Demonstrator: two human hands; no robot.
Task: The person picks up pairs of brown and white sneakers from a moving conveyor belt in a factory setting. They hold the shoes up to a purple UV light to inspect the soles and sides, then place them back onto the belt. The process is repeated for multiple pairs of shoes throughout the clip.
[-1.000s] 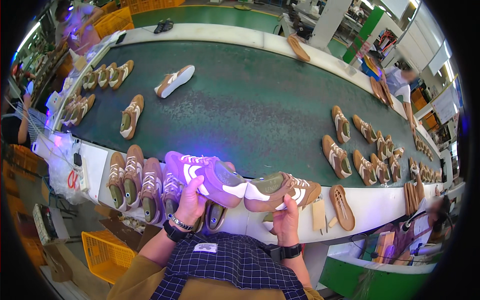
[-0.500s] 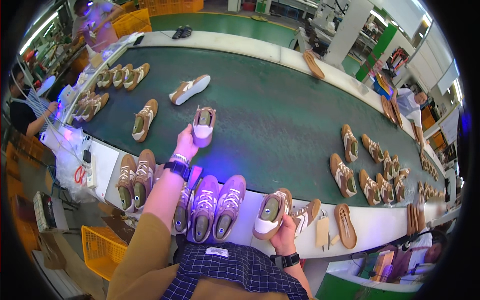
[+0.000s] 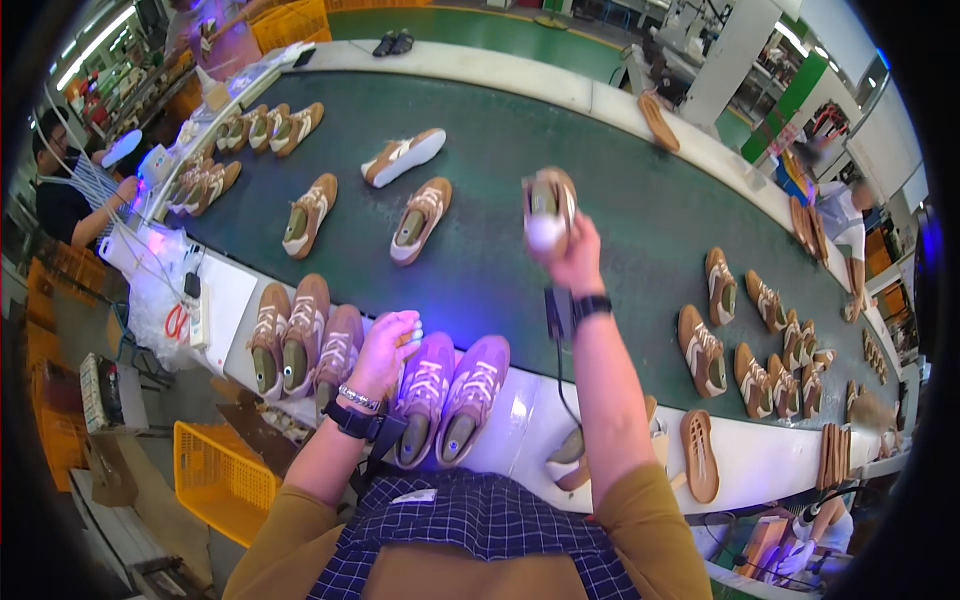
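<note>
Right hand (image 3: 578, 262) up over the dark green conveyor belt (image 3: 600, 200), fingers clenched round a tan-and-white sneaker (image 3: 549, 206), toe end toward the camera, lifted clear of the belt surface. Black wristwatch (image 3: 590, 305) on that wrist, a small black device (image 3: 556, 312) dangling just beside it on a cord.

Left hand (image 3: 385, 352) down at the near white ledge (image 3: 520, 420), fingers curled onto the shoe (image 3: 345, 350) at the edge of a row, between a brown trio (image 3: 290, 335) to the left and a purple-lit pair (image 3: 450, 395) to the right; whether gripping or merely resting, cannot tell. Bracelet and dark strap on that wrist.

Out on the belt: two tan sneakers (image 3: 365, 215) lying side by side, another on its side (image 3: 405, 157) beyond. More pairs clustered far right (image 3: 750, 330). Loose brown sole (image 3: 698, 455) on the ledge near the right elbow. Yellow crate (image 3: 215, 480) below left. Another person (image 3: 75, 195) seated at far left.
</note>
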